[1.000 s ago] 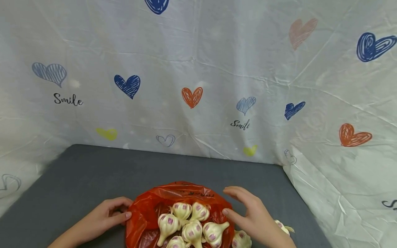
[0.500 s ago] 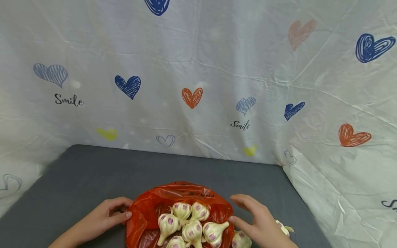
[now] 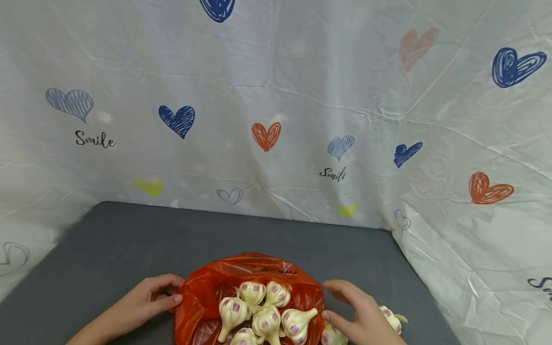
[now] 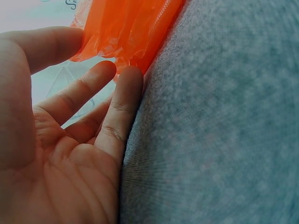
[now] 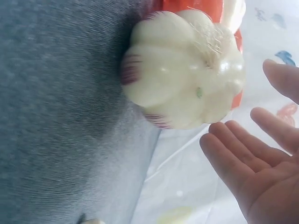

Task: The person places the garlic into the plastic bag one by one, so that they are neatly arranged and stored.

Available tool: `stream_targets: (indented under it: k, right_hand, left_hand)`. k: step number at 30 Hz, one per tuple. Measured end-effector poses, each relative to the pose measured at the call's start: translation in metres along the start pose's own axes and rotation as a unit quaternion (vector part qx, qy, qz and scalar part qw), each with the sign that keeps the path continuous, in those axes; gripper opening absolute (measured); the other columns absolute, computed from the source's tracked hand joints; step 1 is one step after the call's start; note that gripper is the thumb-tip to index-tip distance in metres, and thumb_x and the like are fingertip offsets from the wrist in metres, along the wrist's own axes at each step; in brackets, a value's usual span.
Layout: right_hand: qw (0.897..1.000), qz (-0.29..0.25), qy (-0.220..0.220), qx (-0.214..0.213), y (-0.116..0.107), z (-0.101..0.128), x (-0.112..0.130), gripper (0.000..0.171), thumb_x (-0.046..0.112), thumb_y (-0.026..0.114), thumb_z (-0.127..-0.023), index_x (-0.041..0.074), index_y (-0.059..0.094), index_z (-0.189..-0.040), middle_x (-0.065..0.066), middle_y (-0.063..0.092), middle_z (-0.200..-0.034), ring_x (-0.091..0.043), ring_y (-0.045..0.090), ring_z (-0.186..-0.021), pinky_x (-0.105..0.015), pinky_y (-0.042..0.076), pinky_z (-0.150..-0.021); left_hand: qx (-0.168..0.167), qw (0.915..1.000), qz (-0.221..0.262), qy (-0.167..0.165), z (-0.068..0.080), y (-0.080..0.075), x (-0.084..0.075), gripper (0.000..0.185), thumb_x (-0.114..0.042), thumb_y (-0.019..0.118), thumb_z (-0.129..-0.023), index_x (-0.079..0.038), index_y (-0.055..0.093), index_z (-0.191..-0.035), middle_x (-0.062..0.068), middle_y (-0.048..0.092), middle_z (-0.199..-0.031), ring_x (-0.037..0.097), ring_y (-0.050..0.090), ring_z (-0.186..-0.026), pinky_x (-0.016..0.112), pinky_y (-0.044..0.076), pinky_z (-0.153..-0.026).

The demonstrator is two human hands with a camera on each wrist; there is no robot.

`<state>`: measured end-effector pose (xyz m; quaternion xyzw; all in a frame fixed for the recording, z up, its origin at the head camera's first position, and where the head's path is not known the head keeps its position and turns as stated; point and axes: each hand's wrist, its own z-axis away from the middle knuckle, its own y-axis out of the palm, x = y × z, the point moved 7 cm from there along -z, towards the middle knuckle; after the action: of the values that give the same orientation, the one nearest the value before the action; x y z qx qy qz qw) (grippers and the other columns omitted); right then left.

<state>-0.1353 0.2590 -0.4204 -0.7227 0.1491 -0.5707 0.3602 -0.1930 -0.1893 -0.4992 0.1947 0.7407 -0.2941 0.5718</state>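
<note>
A red plastic bag [image 3: 284,269] lies spread with its rim turned out, and several purple-streaked garlic bulbs [image 3: 267,323] sit inside. My left hand [image 3: 148,302] is at the bag's left side, thumb and fingertips against the plastic. The left wrist view shows those fingers [image 4: 124,100] fairly straight where they meet the bag. At the right side of the bag, my right hand [image 3: 360,311] holds nothing, its thumb and fingers spread near the rim. One bulb [image 3: 333,334] lies outside the bag beneath this hand and looms large in the right wrist view.
Another garlic bulb [image 3: 391,318] lies farther right on the dark grey tabletop [image 3: 207,230], beyond my right hand. Behind and beside the table hangs a white sheet [image 3: 293,57] printed with hearts and "Smile".
My right hand has moved a little right and toward me, away from the inside of the bag's right rim. The left hand, bag and bulbs have stayed in place.
</note>
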Motion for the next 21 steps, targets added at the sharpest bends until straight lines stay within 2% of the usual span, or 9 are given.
stream_targets:
  k: [8, 15, 21]
  right_hand:
    - [1.000, -0.009, 0.007, 0.008, 0.006, 0.006, -0.009, 0.050, 0.039, 0.078, -0.104, 0.012, 0.065, -0.145, -0.009, 0.066, -0.142, -0.037, 0.067, -0.128, -0.044, 0.060, -0.101]
    - [0.999, -0.018, 0.024, 0.028, 0.010, 0.008, -0.015, 0.049, 0.041, 0.075, -0.106, 0.012, 0.065, -0.145, -0.009, 0.067, -0.141, -0.039, 0.067, -0.128, -0.046, 0.060, -0.101]
    - [0.999, -0.027, 0.022, 0.041, 0.012, 0.010, -0.019, 0.047, 0.039, 0.075, -0.107, 0.014, 0.065, -0.145, -0.008, 0.066, -0.141, -0.039, 0.067, -0.129, -0.046, 0.060, -0.101]
  left_hand:
    - [-0.003, 1.0000, 0.000, 0.007, 0.001, -0.001, -0.001, 0.029, 0.000, 0.049, -0.115, 0.001, 0.068, -0.137, 0.010, 0.076, -0.118, 0.024, 0.073, -0.098, 0.033, 0.062, -0.083]
    - [-0.004, 1.0000, -0.003, -0.008, 0.001, 0.000, 0.000, 0.028, -0.002, 0.050, -0.116, -0.001, 0.068, -0.137, 0.009, 0.077, -0.119, 0.024, 0.074, -0.099, 0.033, 0.062, -0.083]
    - [-0.002, 1.0000, -0.004, -0.003, 0.000, 0.001, -0.003, 0.028, -0.002, 0.050, -0.115, -0.001, 0.068, -0.136, 0.010, 0.077, -0.118, 0.024, 0.074, -0.098, 0.033, 0.063, -0.083]
